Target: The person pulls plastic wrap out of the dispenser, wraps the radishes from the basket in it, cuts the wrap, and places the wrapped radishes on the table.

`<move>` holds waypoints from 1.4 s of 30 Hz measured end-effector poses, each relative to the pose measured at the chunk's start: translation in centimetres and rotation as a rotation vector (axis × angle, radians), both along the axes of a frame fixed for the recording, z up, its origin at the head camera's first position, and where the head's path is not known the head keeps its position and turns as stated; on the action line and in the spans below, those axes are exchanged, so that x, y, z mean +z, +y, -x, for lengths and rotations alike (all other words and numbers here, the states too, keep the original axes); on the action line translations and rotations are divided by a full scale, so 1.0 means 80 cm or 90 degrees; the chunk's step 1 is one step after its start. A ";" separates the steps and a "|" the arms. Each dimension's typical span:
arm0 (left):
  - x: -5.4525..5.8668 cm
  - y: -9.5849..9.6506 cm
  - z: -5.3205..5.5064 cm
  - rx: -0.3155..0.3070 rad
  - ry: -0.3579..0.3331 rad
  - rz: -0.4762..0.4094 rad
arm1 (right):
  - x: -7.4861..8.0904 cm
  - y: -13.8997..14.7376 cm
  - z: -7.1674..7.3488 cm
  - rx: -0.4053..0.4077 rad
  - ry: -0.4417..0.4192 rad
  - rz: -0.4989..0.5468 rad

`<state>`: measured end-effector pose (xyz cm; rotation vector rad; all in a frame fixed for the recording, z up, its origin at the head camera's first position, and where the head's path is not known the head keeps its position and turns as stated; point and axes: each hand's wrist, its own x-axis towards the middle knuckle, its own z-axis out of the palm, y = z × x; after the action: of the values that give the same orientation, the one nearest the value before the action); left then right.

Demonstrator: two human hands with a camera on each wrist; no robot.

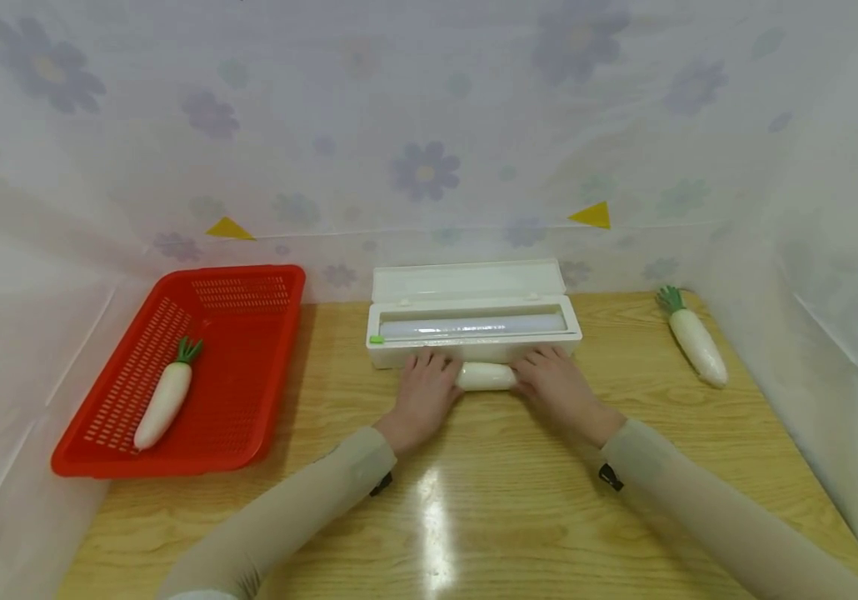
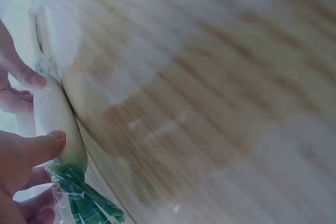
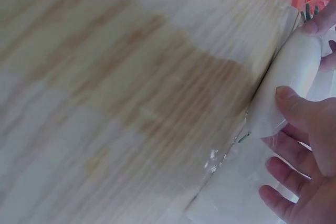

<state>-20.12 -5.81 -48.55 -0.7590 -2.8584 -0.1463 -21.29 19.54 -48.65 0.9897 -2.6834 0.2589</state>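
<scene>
A white radish lies crosswise on the table, close along the front of a white cling film box. My left hand holds its leafy end, the thumb on the white body just above green leaves covered in clear film. At the other end my right hand grips the radish, its thumb on top and the fingers underneath. Clear film shows around that tip. Behind the hands the box stands with its lid raised and a film roll inside.
On the left stands a red basket with another radish in it. A third radish, shiny on its surface, lies at the table's right edge. Flower-patterned white sheeting surrounds the table at the back and sides.
</scene>
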 end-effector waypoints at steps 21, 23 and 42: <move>-0.001 -0.001 0.002 0.006 0.014 -0.034 | -0.004 -0.002 0.001 -0.016 -0.002 -0.017; 0.002 -0.003 0.000 0.006 0.009 -0.049 | -0.003 -0.003 0.000 -0.020 -0.004 -0.017; 0.016 -0.087 0.011 0.159 0.006 -0.440 | 0.024 -0.018 -0.001 0.004 0.012 0.038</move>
<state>-21.01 -12.73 -47.29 -0.2553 -2.5740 -1.0132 -21.19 18.10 -46.71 0.9781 -2.6392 0.3268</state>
